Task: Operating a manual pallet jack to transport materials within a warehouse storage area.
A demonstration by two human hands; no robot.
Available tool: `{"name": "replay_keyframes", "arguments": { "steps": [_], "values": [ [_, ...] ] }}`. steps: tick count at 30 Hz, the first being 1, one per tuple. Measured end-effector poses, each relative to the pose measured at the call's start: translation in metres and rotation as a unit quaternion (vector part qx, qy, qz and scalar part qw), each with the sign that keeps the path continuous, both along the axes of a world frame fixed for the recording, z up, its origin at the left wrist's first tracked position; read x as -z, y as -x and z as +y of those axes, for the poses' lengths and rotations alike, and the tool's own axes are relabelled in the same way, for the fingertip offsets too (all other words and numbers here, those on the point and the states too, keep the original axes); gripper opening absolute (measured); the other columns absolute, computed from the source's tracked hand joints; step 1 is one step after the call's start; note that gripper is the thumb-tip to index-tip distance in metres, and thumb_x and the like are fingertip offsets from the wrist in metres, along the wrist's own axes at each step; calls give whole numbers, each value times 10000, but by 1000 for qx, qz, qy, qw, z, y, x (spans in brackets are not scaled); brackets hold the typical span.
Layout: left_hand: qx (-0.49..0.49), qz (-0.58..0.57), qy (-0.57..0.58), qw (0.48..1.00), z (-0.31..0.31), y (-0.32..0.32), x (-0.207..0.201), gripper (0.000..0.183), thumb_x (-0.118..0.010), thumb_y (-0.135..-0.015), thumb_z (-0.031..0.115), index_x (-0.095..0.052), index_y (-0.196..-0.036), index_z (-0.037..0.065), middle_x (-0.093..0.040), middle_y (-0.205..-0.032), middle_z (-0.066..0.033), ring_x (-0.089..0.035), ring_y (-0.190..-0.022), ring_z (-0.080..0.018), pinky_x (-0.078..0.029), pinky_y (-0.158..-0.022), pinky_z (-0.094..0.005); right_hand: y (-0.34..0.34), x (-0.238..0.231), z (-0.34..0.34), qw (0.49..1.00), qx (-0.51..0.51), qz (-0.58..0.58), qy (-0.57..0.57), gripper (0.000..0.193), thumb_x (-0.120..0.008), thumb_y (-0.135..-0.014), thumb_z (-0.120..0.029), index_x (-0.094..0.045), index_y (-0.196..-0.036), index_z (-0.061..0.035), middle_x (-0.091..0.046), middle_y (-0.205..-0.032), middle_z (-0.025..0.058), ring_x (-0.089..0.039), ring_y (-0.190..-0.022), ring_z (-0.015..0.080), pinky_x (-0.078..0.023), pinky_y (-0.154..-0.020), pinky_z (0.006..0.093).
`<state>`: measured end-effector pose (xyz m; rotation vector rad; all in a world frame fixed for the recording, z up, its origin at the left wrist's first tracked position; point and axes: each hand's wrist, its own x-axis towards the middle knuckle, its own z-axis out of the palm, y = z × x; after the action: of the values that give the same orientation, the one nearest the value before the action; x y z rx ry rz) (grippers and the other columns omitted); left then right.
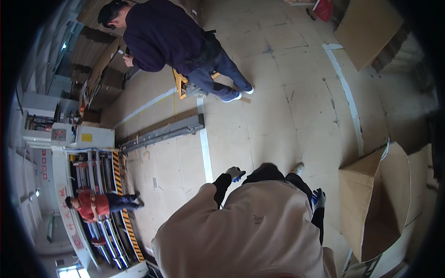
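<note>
My left hand (237, 174), in a grey and blue work glove, hangs at my left side with its fingers loosely bent. Nothing shows in it. On my other side is my right hand (318, 198), gloved in white and blue. Its fingers are a little apart, and it too looks unfilled. Dark sleeves cover both forearms, and a beige garment (245, 227) covers my body. The thing nearest to my right hand is a large open cardboard box (356, 197), which it does not touch.
A co-worker in dark clothes (162, 37) stands ahead by a yellow frame (180, 85). Another in a red shirt (88, 204) is beside a roller machine (111, 250) at left. A long grey metal beam (162, 133) lies on the floor. Stacked cardboard (371, 28) stands far right.
</note>
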<state>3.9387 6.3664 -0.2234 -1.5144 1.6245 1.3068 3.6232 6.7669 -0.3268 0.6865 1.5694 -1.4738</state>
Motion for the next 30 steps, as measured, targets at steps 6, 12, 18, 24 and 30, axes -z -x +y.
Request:
{"name": "replay_keyframes", "arguments": {
  "steps": [6, 12, 18, 24, 30],
  "values": [
    [-61, 103, 95, 988, 0, 98, -11, 421, -634, -764, 436, -633, -811, 17, -614, -607, -63, -576, -499, -145, -469, -472, -279, 134, 12, -37, 998, -63, -14, 11, 388, -605, -804, -333, -509, -1075, -73, -587, -1034, 167, -590, -889, 314, -486, -753, 417],
    [-122, 118, 80, 982, -29, 184, 30, 405, -640, -766, 420, -628, -799, 16, -611, -602, -69, -574, -500, -148, -471, -495, -292, 246, 9, -133, 995, -81, 0, 53, 318, -599, -812, -285, -529, -1039, -73, -611, -955, 150, -616, -766, 280, -496, -658, 389],
    [-150, 108, 31, 982, -76, 260, 40, 383, -603, -748, 410, -586, -681, 33, -597, -565, -60, -567, -485, -146, -460, -484, -290, 342, 3, -180, 993, -86, -20, 82, 399, -497, -866, -343, -497, -1137, -51, -577, -1060, 180, -564, -943, 324, -460, -782, 419],
    [-247, 159, 76, 953, -148, 340, 31, 361, -644, -777, 370, -602, -770, 12, -596, -591, -64, -548, -488, -123, -434, -449, -260, 424, -17, -243, 991, -116, -24, 64, 308, -582, -831, -295, -517, -1053, -93, -604, -965, 118, -605, -826, 254, -479, -713, 375],
    [-228, 129, 141, 955, -188, 383, 31, 456, -590, -766, 481, -632, -718, 30, -634, -618, -77, -613, -556, -181, -485, -578, -315, 509, 4, -315, 988, -136, -40, 63, 308, -564, -842, -291, -502, -1085, -113, -588, -1006, 113, -597, -842, 238, -470, -733, 367]
  ]
}}
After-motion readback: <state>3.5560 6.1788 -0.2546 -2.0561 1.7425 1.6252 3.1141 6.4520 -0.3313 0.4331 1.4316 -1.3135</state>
